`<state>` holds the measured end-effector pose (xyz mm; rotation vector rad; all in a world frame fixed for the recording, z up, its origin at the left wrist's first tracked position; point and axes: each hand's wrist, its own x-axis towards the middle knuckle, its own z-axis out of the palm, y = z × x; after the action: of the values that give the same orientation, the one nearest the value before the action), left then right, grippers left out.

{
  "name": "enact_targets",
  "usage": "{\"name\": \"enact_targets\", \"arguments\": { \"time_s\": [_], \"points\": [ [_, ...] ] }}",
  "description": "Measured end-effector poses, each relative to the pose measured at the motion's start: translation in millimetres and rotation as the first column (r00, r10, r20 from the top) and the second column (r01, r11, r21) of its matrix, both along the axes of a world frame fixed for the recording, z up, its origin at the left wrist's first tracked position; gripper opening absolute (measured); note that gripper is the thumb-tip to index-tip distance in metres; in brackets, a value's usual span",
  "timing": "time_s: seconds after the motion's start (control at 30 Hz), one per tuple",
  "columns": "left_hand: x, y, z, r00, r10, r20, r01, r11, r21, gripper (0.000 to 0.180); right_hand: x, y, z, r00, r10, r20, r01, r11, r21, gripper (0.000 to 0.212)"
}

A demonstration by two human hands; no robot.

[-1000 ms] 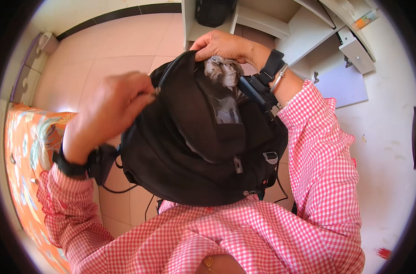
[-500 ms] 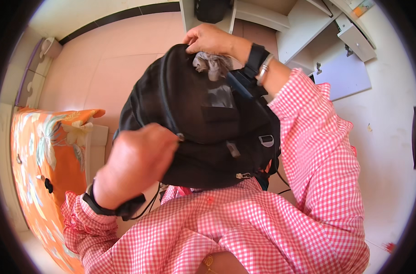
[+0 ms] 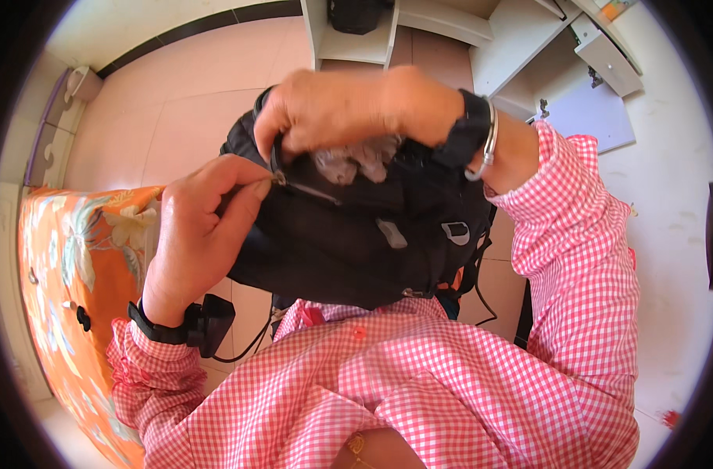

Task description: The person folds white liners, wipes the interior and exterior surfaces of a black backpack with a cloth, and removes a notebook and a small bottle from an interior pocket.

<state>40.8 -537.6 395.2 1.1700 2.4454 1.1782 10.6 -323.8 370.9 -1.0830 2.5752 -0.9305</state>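
Observation:
A black backpack (image 3: 325, 242) rests in front of my body. At its left side, my left hand (image 3: 204, 215) pinches a zipper pull (image 3: 278, 179) between thumb and forefinger. My right hand (image 3: 333, 109) reaches across the top, its fingers curled over the bag's edge just above the zipper. Below the right hand, a crumpled greyish bundle (image 3: 356, 160) shows against the bag; I cannot tell whether it is cloth or plastic. A strap buckle (image 3: 455, 231) lies on the bag's right side. The right hand's fingertips are partly hidden behind the edge.
An orange floral cloth (image 3: 83, 258) covers a piece of furniture at the left. White shelving (image 3: 521, 51) stands at the far right, with a loose-looking panel (image 3: 591, 121) and a black object (image 3: 360, 14) on a shelf. A thin black cable (image 3: 251, 344) hangs below the bag.
My left hand has moved up and away with the zipper pull. My right hand has shifted left and nearer along the bag's top edge. The bag has tilted and its top has folded down.

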Motion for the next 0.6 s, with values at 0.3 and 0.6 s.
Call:
{"name": "enact_targets", "arguments": {
  "time_s": [0.3, 0.6],
  "points": [
    [24, 27, -17, 0.951, -0.125, -0.282, 0.132, 0.991, 0.006, 0.009, -23, 4, 17, 0.975, -0.118, 0.190, 0.107, 0.992, 0.068, 0.021],
    [42, 41, -30, 0.951, -0.105, -0.292, 0.061, 0.986, -0.154, 0.015, -34, -1, 14, 0.967, -0.148, 0.208, 0.122, 0.983, 0.135, 0.022]
  ]
}}
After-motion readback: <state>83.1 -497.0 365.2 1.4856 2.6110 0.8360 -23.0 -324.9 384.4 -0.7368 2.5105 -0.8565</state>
